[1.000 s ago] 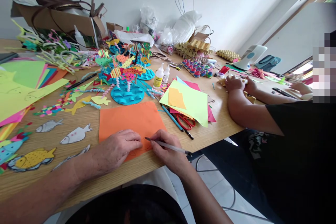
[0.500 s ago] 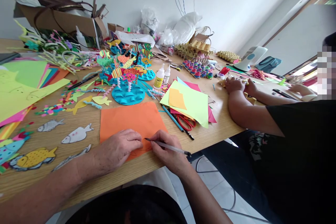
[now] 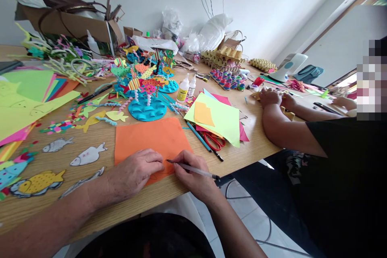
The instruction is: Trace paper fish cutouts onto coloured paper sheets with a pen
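A sheet of orange paper point(image 3: 148, 137) lies at the table's front edge, with thin dark drawn lines near its lower side. My left hand point(image 3: 136, 171) rests flat on the paper's lower left part, fingers stretched out. In my right hand point(image 3: 192, 173) is a pen point(image 3: 196, 170) with a clear barrel, held in a writing grip, its tip on the paper close to my left fingertips. To the left lie paper fish cut-outs, among them a white fish point(image 3: 88, 154) and a yellow spotted fish point(image 3: 39, 182). Part of the drawing is hidden by my hands.
Beyond the paper stands a blue base point(image 3: 147, 109) with colourful fish on twisted stems. Glue bottles point(image 3: 183, 88), stacked coloured paper point(image 3: 225, 119), red-handled scissors point(image 3: 215, 142) and pencils point(image 3: 198, 135) lie right of it. A co-worker's arm point(image 3: 281, 129) rests on the table at right.
The pen tip and both hands stay at nearly the same spot on the orange paper. The co-worker's head at the right edge has shifted slightly left.
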{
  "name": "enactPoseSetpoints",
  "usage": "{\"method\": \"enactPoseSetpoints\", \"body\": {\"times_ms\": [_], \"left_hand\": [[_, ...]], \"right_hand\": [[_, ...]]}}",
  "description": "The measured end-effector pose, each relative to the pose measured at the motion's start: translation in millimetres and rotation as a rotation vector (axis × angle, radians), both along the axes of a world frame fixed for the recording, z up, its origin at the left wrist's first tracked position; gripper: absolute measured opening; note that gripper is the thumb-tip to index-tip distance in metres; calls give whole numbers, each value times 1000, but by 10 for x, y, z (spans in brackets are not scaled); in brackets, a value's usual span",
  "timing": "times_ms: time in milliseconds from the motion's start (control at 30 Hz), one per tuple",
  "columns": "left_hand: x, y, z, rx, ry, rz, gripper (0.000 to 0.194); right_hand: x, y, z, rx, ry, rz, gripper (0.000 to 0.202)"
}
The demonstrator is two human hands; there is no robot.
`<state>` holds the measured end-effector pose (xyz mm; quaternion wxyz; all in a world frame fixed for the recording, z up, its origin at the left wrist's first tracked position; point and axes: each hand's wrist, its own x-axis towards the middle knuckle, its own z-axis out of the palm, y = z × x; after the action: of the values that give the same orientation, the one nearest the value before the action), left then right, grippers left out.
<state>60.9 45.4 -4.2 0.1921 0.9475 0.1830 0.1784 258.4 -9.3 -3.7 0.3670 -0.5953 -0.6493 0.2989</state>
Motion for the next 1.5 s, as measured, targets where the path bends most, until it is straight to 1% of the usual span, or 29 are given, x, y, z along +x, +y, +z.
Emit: {"method": "enactPoseSetpoints", "body": {"times_ms": [333, 433, 600, 800, 967, 1100, 1367, 1500], "left_hand": [[15, -1, 13, -9, -1, 5, 40], [14, -5, 1, -11, -16, 6, 39], [11, -5, -19, 12, -13, 11, 39], [11, -1, 0, 11, -13, 4, 39], [16, -7, 9, 17, -7, 17, 39], [15, -6, 7, 27, 0, 14, 40], [9, 0, -23, 4, -32, 10, 37], [10, -1, -14, -8, -25, 14, 38]], "right_hand": [[-15, -9, -5, -7, -9, -21, 7], [-13, -6, -3, -6, 1, -9, 7], [-17, 3, 9, -5, -18, -40, 8], [-18, -6, 0, 0, -5, -25, 7], [-17, 5, 5, 0, -14, -48, 7], [-16, 1, 11, 5, -15, -37, 7], [-12, 3, 12, 10, -18, -55, 7], [-12, 0, 6, 13, -21, -41, 8]]}}
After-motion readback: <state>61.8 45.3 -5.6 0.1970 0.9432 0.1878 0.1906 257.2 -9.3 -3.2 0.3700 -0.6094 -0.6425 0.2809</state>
